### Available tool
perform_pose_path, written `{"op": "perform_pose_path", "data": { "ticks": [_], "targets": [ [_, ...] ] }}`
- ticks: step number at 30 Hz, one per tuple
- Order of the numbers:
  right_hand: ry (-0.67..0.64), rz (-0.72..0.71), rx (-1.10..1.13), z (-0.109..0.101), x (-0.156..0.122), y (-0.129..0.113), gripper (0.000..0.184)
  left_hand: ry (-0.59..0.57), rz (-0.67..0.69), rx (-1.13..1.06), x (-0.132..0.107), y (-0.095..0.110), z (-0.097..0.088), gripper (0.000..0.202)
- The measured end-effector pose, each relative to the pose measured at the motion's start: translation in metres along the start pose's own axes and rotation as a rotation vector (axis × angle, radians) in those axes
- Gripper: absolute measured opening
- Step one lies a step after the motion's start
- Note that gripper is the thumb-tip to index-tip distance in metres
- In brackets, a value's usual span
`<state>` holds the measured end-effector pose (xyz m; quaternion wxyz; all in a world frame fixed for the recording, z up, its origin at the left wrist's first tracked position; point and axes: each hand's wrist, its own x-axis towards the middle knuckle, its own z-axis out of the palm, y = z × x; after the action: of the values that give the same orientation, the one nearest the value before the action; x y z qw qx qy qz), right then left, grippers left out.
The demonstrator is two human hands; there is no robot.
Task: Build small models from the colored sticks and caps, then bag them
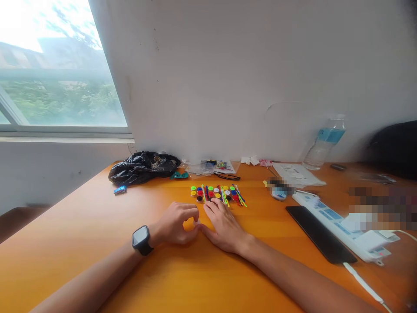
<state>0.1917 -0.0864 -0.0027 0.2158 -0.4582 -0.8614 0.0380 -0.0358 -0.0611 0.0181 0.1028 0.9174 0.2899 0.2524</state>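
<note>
- The left hand [177, 222], with a dark square-faced smartwatch [142, 239] on its wrist, rests on the orange wooden tabletop [84, 243], fingers curled inward and pinched on a small pale piece [196, 223] at the fingertips; that piece is too small to make out further.
- The right hand [223, 226] lies palm down just beside the left, thumb touching the same pale piece, fingers loosely stretched forward with their tips at the near edge of a cluster of small parts.
- That cluster, a tidy patch of small round plastic discs and thin plastic sticks [217, 194], sits on the tabletop directly beyond both hands. The discs are green, yellow, red, blue, white and dark; the sticks are yellow, red, green and blue, lying among and across the discs, a few angled out to the right.
- A crumpled black plastic bag [143, 166] lies far left against the white wall [247, 74], with a small blue object [120, 190] near it on the table.
- Clear plastic packets [211, 167] lie behind the cluster.
- To the right are a flat black phone-like slab [321, 233], a long white power strip [345, 230] with a white cable, a white paper sheet [298, 174] and a clear plastic water bottle with a blue label [324, 143].
- A window [55, 74] fills the upper left.
</note>
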Motion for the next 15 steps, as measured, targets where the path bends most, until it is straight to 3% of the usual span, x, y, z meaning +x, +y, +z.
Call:
{"op": "perform_pose_path", "data": {
  "ticks": [5, 15],
  "targets": [
    [-0.005, 0.003, 0.009, -0.001, 0.0, -0.001, 0.044, -0.022, -0.062, -0.025, 0.001, 0.0, 0.004, 0.011],
    [0.007, -0.024, 0.017, 0.0, -0.002, 0.001, 0.041, 0.014, -0.268, -0.379, 0.007, -0.011, 0.012, 0.023]
  ]
}}
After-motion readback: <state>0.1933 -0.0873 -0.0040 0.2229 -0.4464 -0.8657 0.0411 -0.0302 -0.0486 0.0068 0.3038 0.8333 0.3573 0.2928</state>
